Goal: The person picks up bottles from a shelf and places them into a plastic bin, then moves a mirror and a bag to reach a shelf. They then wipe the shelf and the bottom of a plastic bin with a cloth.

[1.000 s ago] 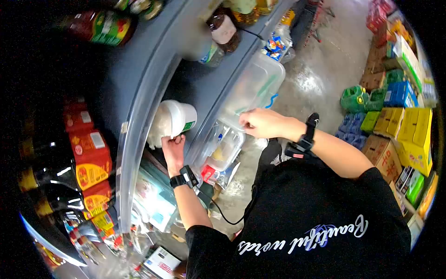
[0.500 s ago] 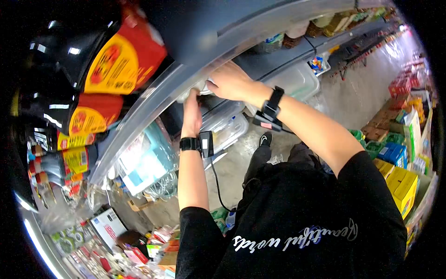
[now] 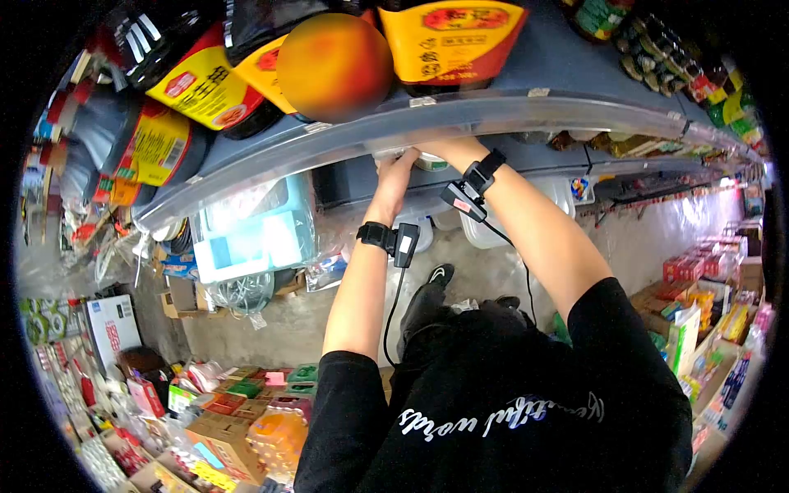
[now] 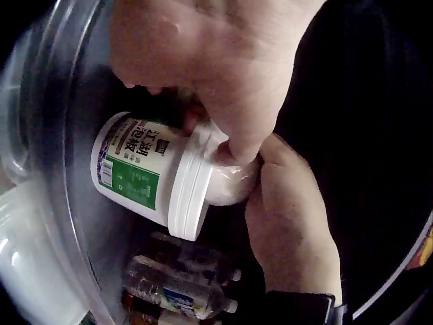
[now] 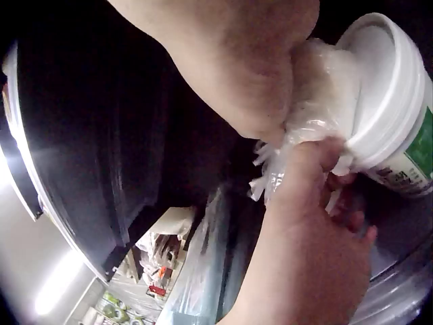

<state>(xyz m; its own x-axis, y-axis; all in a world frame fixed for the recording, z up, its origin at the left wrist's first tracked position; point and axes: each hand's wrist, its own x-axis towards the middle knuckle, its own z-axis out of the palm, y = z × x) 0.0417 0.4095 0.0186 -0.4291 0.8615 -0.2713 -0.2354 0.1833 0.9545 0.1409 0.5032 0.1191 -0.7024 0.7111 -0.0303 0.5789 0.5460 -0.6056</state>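
In the left wrist view, a white tub (image 4: pixel 135 169) with a green label stands beside a clear plastic bag (image 4: pixel 233 183) of pale contents, which touches its lid rim. The left hand (image 4: pixel 210 68) has its thumb against the bag by the rim. Seen from the right wrist, the left hand (image 5: pixel 304 223) pinches the bag's plastic (image 5: pixel 314 125) with curled fingers. Above it the right hand (image 5: pixel 250 61) rests against the bag, its fingers hidden. In the head view both hands, left (image 3: pixel 396 182) and right (image 3: pixel 452 148), are partly behind the clear shelf edge.
Sauce bottles (image 3: pixel 452 45) line the upper shelf, whose clear front strip (image 3: pixel 493 115) crosses above the hands. Clear bottles (image 4: pixel 169 284) lie near the tub in the left wrist view. A pale blue container (image 3: pixel 255 230) is left of the hands; cartons (image 3: pixel 222 444) stand on the floor.
The head view has swung round along the shelf. The right hand, apart from the tub a second ago, has come in beside the left hand at the tub and bag.
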